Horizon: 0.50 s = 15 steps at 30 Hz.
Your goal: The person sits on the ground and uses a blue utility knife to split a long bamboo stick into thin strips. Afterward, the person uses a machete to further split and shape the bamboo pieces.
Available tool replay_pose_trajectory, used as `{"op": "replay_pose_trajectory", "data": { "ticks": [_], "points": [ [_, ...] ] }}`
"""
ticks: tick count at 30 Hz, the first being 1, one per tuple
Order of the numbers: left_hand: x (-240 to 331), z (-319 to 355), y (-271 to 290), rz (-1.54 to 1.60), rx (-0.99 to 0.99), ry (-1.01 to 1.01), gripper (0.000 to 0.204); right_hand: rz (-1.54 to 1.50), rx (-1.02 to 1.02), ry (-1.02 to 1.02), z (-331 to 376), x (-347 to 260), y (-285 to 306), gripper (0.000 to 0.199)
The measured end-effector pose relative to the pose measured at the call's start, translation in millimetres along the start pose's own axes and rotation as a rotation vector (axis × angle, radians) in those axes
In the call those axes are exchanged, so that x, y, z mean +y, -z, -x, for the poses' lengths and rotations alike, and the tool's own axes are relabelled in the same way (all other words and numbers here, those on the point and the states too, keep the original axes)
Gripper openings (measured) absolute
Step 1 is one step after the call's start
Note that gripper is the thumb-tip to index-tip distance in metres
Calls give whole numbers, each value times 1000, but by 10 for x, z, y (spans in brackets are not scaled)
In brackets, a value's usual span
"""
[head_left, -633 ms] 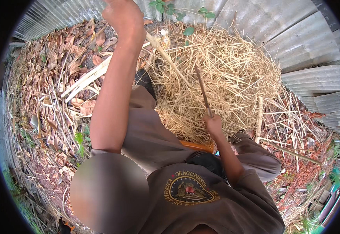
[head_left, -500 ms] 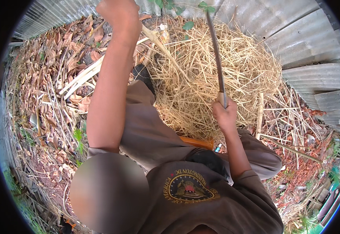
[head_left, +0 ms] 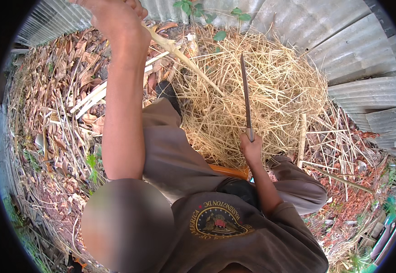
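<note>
At the upper left, my left hand [head_left: 118, 20] is closed around a pale wooden stick [head_left: 184, 59], cut rough on its side. The stick slants down to the right, its thin end over a heap of straw-coloured strips [head_left: 275, 86]. My right hand [head_left: 251, 146] grips the handle of a machete [head_left: 246, 93] at centre right. Its long dark blade points away from me over the heap, apart from the stick. Part of the left hand's grip is cut off by the top edge of the view.
Corrugated metal sheets [head_left: 348, 54] border the far and right sides. Dry brown leaves [head_left: 80, 59] cover the ground at left. Pale split lengths [head_left: 91, 100] lie beside my shoe [head_left: 168, 96]. Something orange [head_left: 227, 171] shows beneath me. Small green leaves [head_left: 220, 35] hang near the far sheets.
My right hand has drawn the machete nearer to me and slightly left. My left hand has shifted left, and the stick has moved with it.
</note>
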<state>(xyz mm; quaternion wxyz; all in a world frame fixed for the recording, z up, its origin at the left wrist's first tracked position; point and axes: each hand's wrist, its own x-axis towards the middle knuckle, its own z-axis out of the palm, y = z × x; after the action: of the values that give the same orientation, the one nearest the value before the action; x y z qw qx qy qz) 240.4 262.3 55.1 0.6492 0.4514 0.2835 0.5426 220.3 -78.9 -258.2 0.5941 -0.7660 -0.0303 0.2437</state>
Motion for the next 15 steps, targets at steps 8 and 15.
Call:
{"op": "replay_pose_trajectory", "data": {
  "ticks": [8,15],
  "points": [
    [242,-45,194,-6,-37,-66,66,-25,12,-283,-92,340,-295,26],
    [-58,125,20,-64,-24,4,66,214,-111,-216,-155,769,-235,20]
  ]
}}
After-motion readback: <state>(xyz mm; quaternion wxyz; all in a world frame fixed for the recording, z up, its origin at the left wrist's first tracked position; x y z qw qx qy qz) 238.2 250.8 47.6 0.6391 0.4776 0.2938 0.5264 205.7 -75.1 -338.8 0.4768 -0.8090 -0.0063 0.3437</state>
